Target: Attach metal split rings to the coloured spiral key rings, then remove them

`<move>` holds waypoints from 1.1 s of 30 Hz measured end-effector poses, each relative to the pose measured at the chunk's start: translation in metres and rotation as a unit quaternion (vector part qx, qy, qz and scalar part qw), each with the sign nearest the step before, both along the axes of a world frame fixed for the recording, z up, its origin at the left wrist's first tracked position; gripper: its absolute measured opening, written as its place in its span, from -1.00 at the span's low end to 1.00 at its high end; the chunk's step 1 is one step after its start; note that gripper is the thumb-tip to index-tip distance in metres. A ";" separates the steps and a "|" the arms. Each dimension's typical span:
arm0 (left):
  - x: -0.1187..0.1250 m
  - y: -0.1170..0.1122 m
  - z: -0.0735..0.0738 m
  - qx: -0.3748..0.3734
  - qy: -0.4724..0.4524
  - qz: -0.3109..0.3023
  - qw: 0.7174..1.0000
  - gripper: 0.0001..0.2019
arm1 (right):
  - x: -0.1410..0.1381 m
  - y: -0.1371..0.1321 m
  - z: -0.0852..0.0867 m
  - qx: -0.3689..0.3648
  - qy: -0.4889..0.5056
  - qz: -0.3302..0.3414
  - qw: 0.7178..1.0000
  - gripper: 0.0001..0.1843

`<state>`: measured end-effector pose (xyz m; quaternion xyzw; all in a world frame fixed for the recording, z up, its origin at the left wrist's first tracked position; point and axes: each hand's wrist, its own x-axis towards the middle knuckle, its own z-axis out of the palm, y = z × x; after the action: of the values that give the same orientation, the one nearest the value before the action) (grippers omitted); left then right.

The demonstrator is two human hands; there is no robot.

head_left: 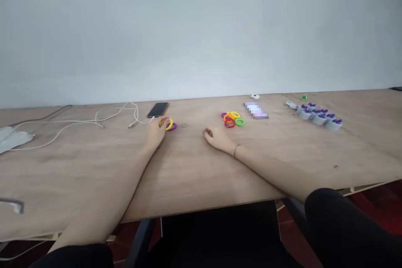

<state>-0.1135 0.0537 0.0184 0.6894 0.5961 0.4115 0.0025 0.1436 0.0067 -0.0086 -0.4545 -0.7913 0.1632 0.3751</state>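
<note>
Left hand point(156, 131) half-closed on yellow spiral band point(169, 124), right hand point(216, 139) loosely curled, empty, on wooden tabletop point(94, 167)

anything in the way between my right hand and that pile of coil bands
Nothing visible stands in the way: the right hand rests on the wooden table, and no object lies between it and the pile of coil bands.

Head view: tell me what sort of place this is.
Probably a plain indoor workroom or desk area: a long plywood table, a smartphone near a white cable, and a bare white wall behind.
</note>
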 end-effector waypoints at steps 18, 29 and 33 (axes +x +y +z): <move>-0.024 0.019 -0.021 -0.064 0.113 -0.078 0.988 -0.68 | -0.069 0.069 -0.004 0.015 -0.038 -0.017 0.999 -0.73; -0.007 0.009 -0.024 -0.109 0.189 -0.053 0.974 -0.60 | -0.071 0.024 -0.004 0.059 -0.140 0.041 0.988 -0.47; -0.010 0.017 -0.033 -0.115 0.220 -0.054 0.967 -0.61 | -0.077 0.027 -0.005 0.040 -0.179 0.062 0.981 -0.29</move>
<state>-0.1237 0.0709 -0.0149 0.7893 0.5872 0.1776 -0.0277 0.0668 0.0336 -0.0135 -0.4114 -0.8780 0.0700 0.2346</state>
